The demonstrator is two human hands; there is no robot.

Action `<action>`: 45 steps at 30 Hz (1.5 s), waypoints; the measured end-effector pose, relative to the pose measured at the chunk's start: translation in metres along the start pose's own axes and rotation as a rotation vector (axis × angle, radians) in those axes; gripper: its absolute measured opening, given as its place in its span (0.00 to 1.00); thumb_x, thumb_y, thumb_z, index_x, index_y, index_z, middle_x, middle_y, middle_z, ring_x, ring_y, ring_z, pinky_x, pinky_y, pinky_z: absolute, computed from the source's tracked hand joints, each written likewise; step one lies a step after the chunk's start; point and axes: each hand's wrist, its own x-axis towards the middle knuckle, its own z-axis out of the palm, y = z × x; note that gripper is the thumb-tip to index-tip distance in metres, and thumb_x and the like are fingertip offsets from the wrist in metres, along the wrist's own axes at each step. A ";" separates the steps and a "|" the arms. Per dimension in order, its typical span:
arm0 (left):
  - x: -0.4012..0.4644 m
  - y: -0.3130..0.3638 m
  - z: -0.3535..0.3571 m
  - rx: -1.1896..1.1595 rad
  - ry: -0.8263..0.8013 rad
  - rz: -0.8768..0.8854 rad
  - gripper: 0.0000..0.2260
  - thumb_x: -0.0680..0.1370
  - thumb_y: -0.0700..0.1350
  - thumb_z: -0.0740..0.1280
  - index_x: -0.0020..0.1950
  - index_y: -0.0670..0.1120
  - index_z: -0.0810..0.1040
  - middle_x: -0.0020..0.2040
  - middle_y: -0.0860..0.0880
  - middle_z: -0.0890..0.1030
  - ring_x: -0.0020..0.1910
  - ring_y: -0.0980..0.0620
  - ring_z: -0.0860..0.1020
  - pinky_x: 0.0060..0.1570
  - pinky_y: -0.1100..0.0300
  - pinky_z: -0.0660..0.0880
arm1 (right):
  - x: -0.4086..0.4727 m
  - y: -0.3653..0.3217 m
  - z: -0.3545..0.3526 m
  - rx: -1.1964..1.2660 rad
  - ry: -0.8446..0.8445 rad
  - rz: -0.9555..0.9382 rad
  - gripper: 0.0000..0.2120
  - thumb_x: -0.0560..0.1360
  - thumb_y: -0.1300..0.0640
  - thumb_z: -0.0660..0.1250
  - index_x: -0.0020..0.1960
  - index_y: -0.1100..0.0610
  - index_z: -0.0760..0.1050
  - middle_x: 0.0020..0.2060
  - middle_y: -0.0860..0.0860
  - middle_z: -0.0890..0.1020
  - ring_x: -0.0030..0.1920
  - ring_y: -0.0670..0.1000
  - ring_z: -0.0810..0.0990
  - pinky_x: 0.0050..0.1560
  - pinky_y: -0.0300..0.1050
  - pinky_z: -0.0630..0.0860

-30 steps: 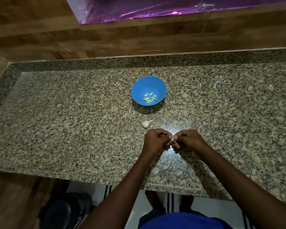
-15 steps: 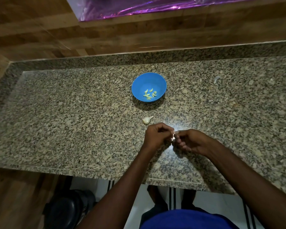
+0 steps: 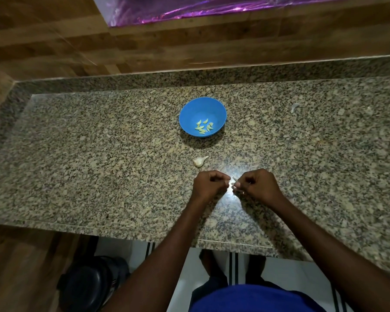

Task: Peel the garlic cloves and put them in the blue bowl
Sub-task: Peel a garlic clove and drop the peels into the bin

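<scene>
The blue bowl (image 3: 202, 109) stands on the granite counter (image 3: 99, 154) and holds several pale peeled cloves (image 3: 203, 127). A partial garlic bulb (image 3: 199, 161) lies on the counter between the bowl and my hands. My left hand (image 3: 208, 185) and my right hand (image 3: 256, 185) are held close together just above the counter, fingers curled. Between their fingertips sits a small garlic clove (image 3: 234, 181), mostly hidden; both hands pinch it. A thin bit of skin sticks up from it.
A loose piece of garlic skin (image 3: 294, 107) lies at the far right of the counter. A wooden wall (image 3: 189, 48) runs behind the counter. A dark round object (image 3: 88, 287) sits on the floor below the counter's front edge.
My hands have stayed at the same spot, working the clove between the fingertips; they parted slightly and the right hand's knuckles rolled over. The camera shifted a little.
</scene>
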 end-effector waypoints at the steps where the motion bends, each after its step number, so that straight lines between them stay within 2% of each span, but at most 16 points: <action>1: 0.000 0.000 0.000 0.000 -0.024 -0.001 0.06 0.75 0.34 0.72 0.44 0.44 0.86 0.36 0.40 0.84 0.31 0.52 0.79 0.36 0.60 0.79 | 0.001 0.001 0.000 -0.035 -0.004 -0.007 0.06 0.71 0.55 0.77 0.35 0.50 0.86 0.27 0.40 0.82 0.32 0.38 0.81 0.33 0.30 0.71; 3: 0.001 0.000 0.001 0.004 -0.076 -0.004 0.07 0.78 0.34 0.69 0.47 0.43 0.86 0.37 0.41 0.83 0.32 0.50 0.79 0.37 0.58 0.79 | 0.004 0.003 0.001 -0.095 -0.006 -0.016 0.06 0.70 0.55 0.78 0.35 0.50 0.85 0.27 0.40 0.81 0.31 0.38 0.80 0.33 0.29 0.70; 5: 0.001 -0.001 0.002 0.014 -0.086 -0.001 0.08 0.79 0.35 0.67 0.48 0.43 0.86 0.38 0.39 0.84 0.34 0.47 0.78 0.38 0.56 0.78 | 0.006 0.004 0.003 -0.156 -0.006 -0.022 0.08 0.70 0.55 0.78 0.33 0.49 0.84 0.27 0.41 0.82 0.31 0.39 0.80 0.34 0.35 0.75; 10: 0.002 -0.001 0.007 0.071 -0.043 0.048 0.03 0.76 0.39 0.73 0.44 0.41 0.86 0.35 0.38 0.84 0.32 0.45 0.80 0.38 0.49 0.81 | 0.008 0.001 0.004 -0.216 -0.027 -0.015 0.09 0.70 0.57 0.77 0.32 0.50 0.83 0.29 0.46 0.84 0.33 0.45 0.82 0.37 0.42 0.79; 13: 0.002 -0.001 0.009 0.077 -0.052 0.024 0.03 0.74 0.37 0.73 0.43 0.39 0.86 0.35 0.38 0.84 0.32 0.45 0.81 0.38 0.50 0.81 | 0.009 0.004 0.003 -0.187 -0.059 -0.013 0.08 0.70 0.56 0.77 0.33 0.50 0.84 0.30 0.45 0.84 0.33 0.44 0.82 0.36 0.40 0.77; 16: -0.001 0.003 0.008 0.054 -0.050 0.007 0.03 0.74 0.35 0.71 0.41 0.39 0.85 0.34 0.36 0.83 0.30 0.47 0.79 0.33 0.57 0.78 | 0.007 0.007 0.000 -0.009 -0.119 0.014 0.09 0.72 0.59 0.76 0.34 0.49 0.84 0.30 0.44 0.84 0.31 0.41 0.82 0.32 0.32 0.72; 19: -0.007 0.005 0.009 0.038 -0.062 0.030 0.04 0.75 0.35 0.71 0.41 0.41 0.85 0.34 0.37 0.82 0.29 0.49 0.78 0.30 0.61 0.76 | 0.000 0.003 -0.004 0.290 -0.179 0.136 0.08 0.75 0.62 0.72 0.38 0.61 0.84 0.33 0.59 0.85 0.32 0.55 0.82 0.31 0.39 0.75; 21: -0.010 0.005 0.012 0.090 -0.037 0.084 0.07 0.74 0.34 0.71 0.39 0.44 0.84 0.32 0.44 0.83 0.28 0.53 0.78 0.29 0.63 0.75 | -0.003 -0.001 -0.005 0.391 -0.207 0.269 0.09 0.76 0.64 0.70 0.41 0.68 0.83 0.36 0.66 0.84 0.32 0.58 0.79 0.28 0.40 0.75; 23: -0.009 0.001 0.016 0.237 0.033 0.168 0.07 0.72 0.36 0.72 0.38 0.47 0.85 0.33 0.50 0.84 0.30 0.57 0.79 0.31 0.64 0.75 | -0.003 -0.002 0.000 0.266 -0.190 0.296 0.09 0.75 0.62 0.71 0.38 0.66 0.83 0.34 0.63 0.84 0.32 0.58 0.80 0.29 0.41 0.75; 27: -0.005 -0.010 0.015 0.494 0.113 0.228 0.04 0.67 0.42 0.69 0.36 0.49 0.84 0.32 0.54 0.83 0.31 0.59 0.80 0.34 0.58 0.79 | 0.002 -0.004 0.009 -0.308 -0.058 0.164 0.12 0.70 0.54 0.76 0.32 0.59 0.81 0.26 0.49 0.81 0.30 0.49 0.79 0.30 0.43 0.73; 32: 0.003 -0.014 -0.005 0.544 0.176 0.266 0.06 0.72 0.40 0.69 0.43 0.49 0.85 0.37 0.53 0.85 0.35 0.56 0.81 0.39 0.58 0.78 | 0.006 -0.010 0.009 -0.455 -0.050 0.090 0.06 0.70 0.56 0.70 0.35 0.54 0.77 0.31 0.46 0.83 0.35 0.49 0.80 0.30 0.41 0.69; 35: 0.006 -0.009 -0.026 0.575 0.344 0.273 0.07 0.77 0.41 0.69 0.50 0.49 0.85 0.42 0.51 0.86 0.37 0.56 0.79 0.37 0.62 0.71 | 0.010 -0.014 0.011 -0.489 -0.016 -0.012 0.04 0.71 0.57 0.70 0.38 0.50 0.79 0.30 0.45 0.79 0.34 0.50 0.78 0.28 0.40 0.62; 37: 0.010 -0.002 -0.041 0.573 0.490 0.285 0.07 0.77 0.41 0.69 0.54 0.47 0.85 0.46 0.49 0.86 0.41 0.53 0.80 0.38 0.63 0.68 | 0.016 -0.021 0.016 -0.484 -0.014 -0.070 0.03 0.72 0.56 0.71 0.41 0.49 0.82 0.32 0.46 0.81 0.35 0.50 0.79 0.30 0.40 0.64; 39: 0.020 0.003 -0.055 0.570 0.544 0.295 0.11 0.77 0.41 0.69 0.59 0.46 0.83 0.52 0.47 0.84 0.48 0.49 0.81 0.44 0.61 0.72 | 0.024 -0.030 0.024 -0.486 -0.012 -0.110 0.02 0.73 0.54 0.72 0.44 0.50 0.83 0.35 0.48 0.84 0.38 0.53 0.81 0.34 0.42 0.68; 42: 0.040 0.005 -0.068 0.703 0.343 0.322 0.18 0.75 0.42 0.71 0.65 0.46 0.79 0.59 0.44 0.80 0.57 0.45 0.78 0.54 0.54 0.75 | 0.037 -0.042 0.037 -0.448 0.014 -0.103 0.04 0.75 0.54 0.70 0.47 0.51 0.84 0.38 0.51 0.85 0.40 0.55 0.82 0.38 0.44 0.74; 45: 0.053 0.003 -0.068 0.775 0.223 0.357 0.15 0.73 0.42 0.72 0.59 0.46 0.83 0.53 0.43 0.81 0.53 0.43 0.78 0.49 0.55 0.73 | 0.049 -0.050 0.047 -0.263 0.025 -0.005 0.06 0.75 0.57 0.69 0.46 0.53 0.85 0.39 0.52 0.86 0.40 0.52 0.83 0.39 0.42 0.75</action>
